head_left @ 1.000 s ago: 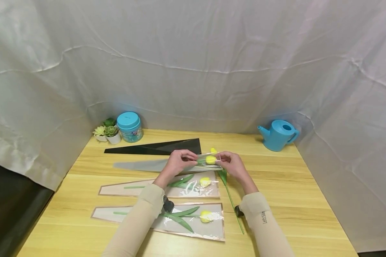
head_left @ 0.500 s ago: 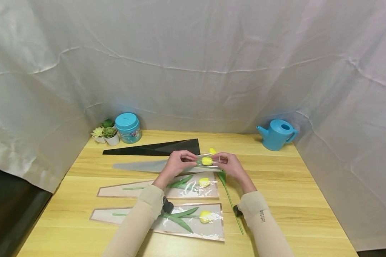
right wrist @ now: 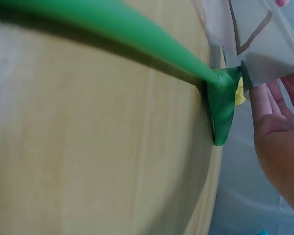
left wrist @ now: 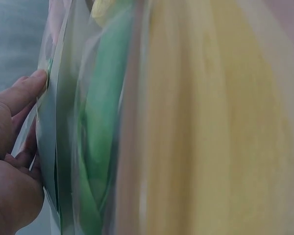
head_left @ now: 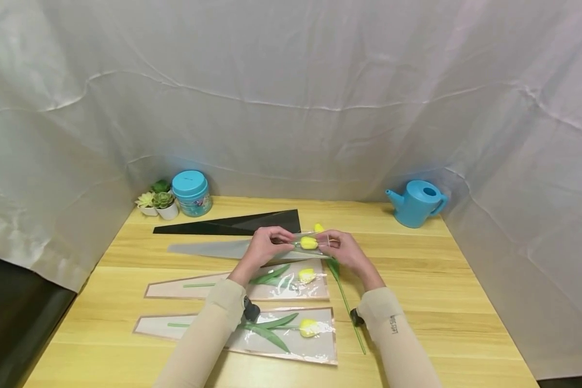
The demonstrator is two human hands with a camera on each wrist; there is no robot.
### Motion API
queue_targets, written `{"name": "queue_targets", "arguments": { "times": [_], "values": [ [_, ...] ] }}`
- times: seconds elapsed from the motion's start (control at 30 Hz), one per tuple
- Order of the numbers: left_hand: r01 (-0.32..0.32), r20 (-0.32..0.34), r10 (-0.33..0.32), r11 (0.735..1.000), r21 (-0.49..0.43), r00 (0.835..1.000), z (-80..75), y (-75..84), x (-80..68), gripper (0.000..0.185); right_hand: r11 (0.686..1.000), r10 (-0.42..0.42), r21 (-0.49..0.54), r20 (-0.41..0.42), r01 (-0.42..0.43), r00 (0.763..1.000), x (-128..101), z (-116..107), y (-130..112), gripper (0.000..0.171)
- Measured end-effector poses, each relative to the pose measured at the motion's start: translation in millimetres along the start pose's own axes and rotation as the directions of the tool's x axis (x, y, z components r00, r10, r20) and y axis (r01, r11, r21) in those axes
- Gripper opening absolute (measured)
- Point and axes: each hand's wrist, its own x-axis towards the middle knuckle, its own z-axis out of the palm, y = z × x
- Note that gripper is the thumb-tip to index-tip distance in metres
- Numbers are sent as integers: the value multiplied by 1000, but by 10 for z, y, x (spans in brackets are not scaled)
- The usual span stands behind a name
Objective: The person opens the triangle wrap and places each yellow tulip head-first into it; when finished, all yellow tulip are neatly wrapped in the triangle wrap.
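Note:
A yellow tulip (head_left: 309, 243) lies in the wide end of a grey flower sleeve (head_left: 210, 249) with a clear front, held between both hands. My left hand (head_left: 268, 249) grips the sleeve just below the bloom. In the left wrist view, its thumb and fingers (left wrist: 27, 90) are at the sleeve's edge. My right hand (head_left: 347, 251) pinches the sleeve's wide mouth beside the bloom, its fingers behind the film in the right wrist view. Under that hand lies another tulip, its green stem (head_left: 345, 302) pointing toward me and its yellow bloom (head_left: 318, 228) partly covered by the sleeve.
Two pink-edged sleeves, a nearer one (head_left: 315, 350) and a farther one (head_left: 162, 289), each with a yellow tulip, lie closer to me. A black sleeve (head_left: 233, 224) lies behind. Succulents (head_left: 164, 200), a blue-lidded jar (head_left: 191, 194) and a blue watering can (head_left: 417, 205) stand at the back.
The held tulip's bloom has slid slightly left, deeper into the grey sleeve, and the right hand has shifted a little left with it. The left hand keeps its place on the sleeve.

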Motion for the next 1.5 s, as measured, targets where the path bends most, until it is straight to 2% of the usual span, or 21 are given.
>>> {"name": "queue_targets", "arguments": {
  "times": [0.17,0.43,0.7,1.0,1.17,1.33,1.5],
  "values": [
    [7,3,-7,999,32,1000,-13,-17,14,22,1000,-2,-29,-16,1,1000,-11,-13,22,32],
    [32,-9,-31,996,87,999,-46,-20,38,20,997,-23,-81,-93,16,995,-46,-49,36,31],
    [43,-19,-41,989,141,999,-82,-27,33,22,993,-62,-110,-98,51,993,-109,-97,51,34],
    [87,-11,-86,984,157,996,-128,-66,-2,29,990,-53,-139,-94,40,994,-163,-167,138,36],
    [94,-25,-91,979,183,996,-135,-85,-22,30,987,-59,-154,-98,44,993,-175,-183,178,36],
    [97,-19,-95,972,214,995,-130,-107,-21,28,987,-60,-153,-125,40,990,-239,-213,159,36],
    [95,-16,-94,969,227,995,-134,-88,-13,26,979,-47,-201,-163,13,985,-348,-281,143,31]
  ]
}}
